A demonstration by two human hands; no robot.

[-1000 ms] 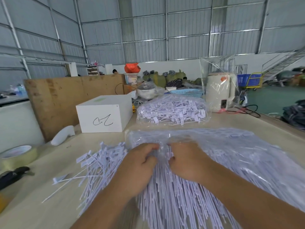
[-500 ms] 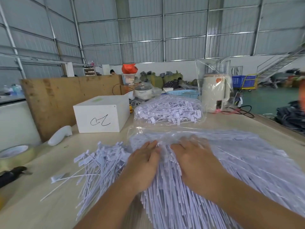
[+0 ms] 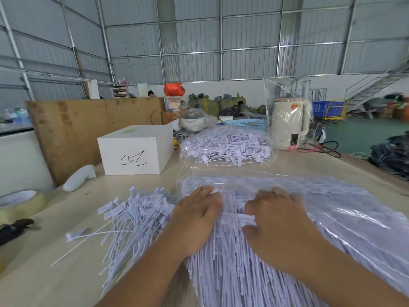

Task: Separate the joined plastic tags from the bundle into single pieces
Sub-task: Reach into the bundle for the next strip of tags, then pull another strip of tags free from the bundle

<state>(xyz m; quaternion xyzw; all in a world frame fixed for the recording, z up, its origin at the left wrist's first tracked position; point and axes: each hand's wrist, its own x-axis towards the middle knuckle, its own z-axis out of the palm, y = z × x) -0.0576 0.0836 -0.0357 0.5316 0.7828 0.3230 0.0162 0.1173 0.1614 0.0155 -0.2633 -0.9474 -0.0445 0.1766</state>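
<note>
A big bundle of joined white plastic tags (image 3: 232,271) lies partly inside a clear plastic bag (image 3: 332,207) on the table in front of me. My left hand (image 3: 197,216) lies flat on the bundle's left side with straight fingers. My right hand (image 3: 278,220) rests on it to the right, fingers spread, thumb tucked under a strip of tag heads. A loose pile of separated tags (image 3: 135,220) lies to the left of my left hand.
A second clear bag of tags (image 3: 228,147) sits behind the bundle. At the back left stand a white box (image 3: 135,149) and a wooden board (image 3: 88,122). A tape roll (image 3: 20,202) and a black tool (image 3: 13,229) lie far left, a beige kettle (image 3: 290,122) at the back right.
Both hands have uncurled from gripping the bundle's top and now lie spread flat on it, a little farther apart.
</note>
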